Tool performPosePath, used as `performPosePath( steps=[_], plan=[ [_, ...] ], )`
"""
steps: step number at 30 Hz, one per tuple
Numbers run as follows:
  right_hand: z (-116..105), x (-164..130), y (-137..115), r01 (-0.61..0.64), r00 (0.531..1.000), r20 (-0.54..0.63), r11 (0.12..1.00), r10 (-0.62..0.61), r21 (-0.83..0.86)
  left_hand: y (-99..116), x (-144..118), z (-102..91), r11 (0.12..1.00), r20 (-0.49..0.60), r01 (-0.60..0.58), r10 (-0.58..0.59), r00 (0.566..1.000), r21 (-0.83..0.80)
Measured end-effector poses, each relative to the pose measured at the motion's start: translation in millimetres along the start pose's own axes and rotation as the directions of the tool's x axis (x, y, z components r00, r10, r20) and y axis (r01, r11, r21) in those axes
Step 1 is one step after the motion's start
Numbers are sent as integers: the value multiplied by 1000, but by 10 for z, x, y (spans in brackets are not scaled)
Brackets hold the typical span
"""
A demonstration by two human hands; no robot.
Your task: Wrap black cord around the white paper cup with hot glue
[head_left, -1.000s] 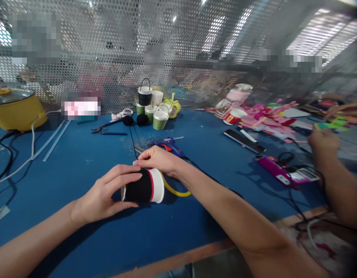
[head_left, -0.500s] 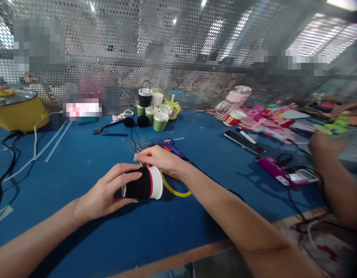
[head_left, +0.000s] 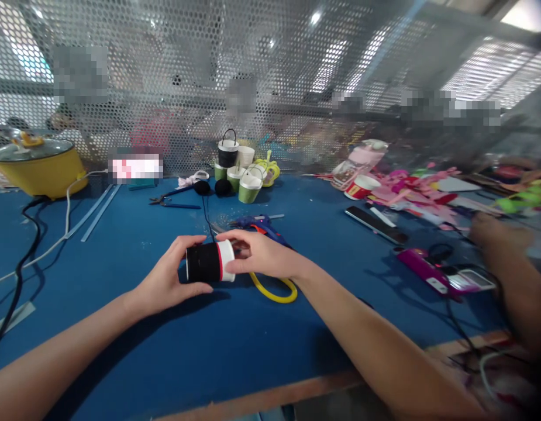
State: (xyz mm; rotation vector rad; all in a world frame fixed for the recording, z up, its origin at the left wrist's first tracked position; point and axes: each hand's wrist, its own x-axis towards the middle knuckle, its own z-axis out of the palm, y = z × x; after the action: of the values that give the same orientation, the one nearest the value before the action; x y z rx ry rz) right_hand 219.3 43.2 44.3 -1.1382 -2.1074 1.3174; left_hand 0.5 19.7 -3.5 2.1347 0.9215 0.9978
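1. Table [head_left: 121,345]: blue top, wooden front edge close below the forearms. The widest bare stretch lies between the hands and that edge; best room for turning the work.
2. Pot [head_left: 37,169], yellow, far left, its cords [head_left: 33,245] trailing across the left side. Keep the left elbow short of them.
3. Co-worker's hand [head_left: 498,234], blurred, at right over a pink device [head_left: 441,272] and paper scraps. Little room that way.
4. Left hand [head_left: 171,275]: cupped round the base end of the cup [head_left: 207,263], thumb on top, fingers under. Grasping it.
5. Right hand [head_left: 264,254]: fingertips pinching the white rim end. Also grasping.
6. Cup lies on its side, black wrap with a red band, held between both hands just above the table. Judgement: steady it with the left, light pressure only at the rim, so the paper wall does not crush.
7. Glue gun [head_left: 259,225] just behind the right hand; yellow band [head_left: 274,289] under the wrist. Mind the nozzle.
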Motion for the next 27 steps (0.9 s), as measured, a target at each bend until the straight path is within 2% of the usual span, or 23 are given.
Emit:
performPosePath(
  steps=[2,4,8,10,14,21,24,27],
  plan=[
    [63,-17,24,65,995,-62,987,-75,-149,-10,4,1,995,46,86,-83,995,-58],
    [109,-38,22,114,987,-84,962,-138,-248,-18,9,0,990,76,125,-119,990,-72],
    [123,-77,-4,153,982,-63,943,-179,-295,-17,2,-5,996,69,84,-82,994,-27],
    [106,-83,-3,150,985,-45,954,-168,-261,1,-7,-6,999,76,29,-30,997,15],
    [92,-57,7,167,986,-8,982,-168,-84,67,-18,-7,985,143,-120,101,984,126],
    [167,61,-30,231,973,-31,972,-230,36,125,-21,8,960,220,-174,125,967,221],
    [152,86,-29,165,984,-68,986,-167,-29,143,-16,6,962,220,-155,104,970,226],
    [5,69,-39,13,972,-231,995,-35,-97,166,-12,-2,967,217,-120,71,974,223]
  ],
)
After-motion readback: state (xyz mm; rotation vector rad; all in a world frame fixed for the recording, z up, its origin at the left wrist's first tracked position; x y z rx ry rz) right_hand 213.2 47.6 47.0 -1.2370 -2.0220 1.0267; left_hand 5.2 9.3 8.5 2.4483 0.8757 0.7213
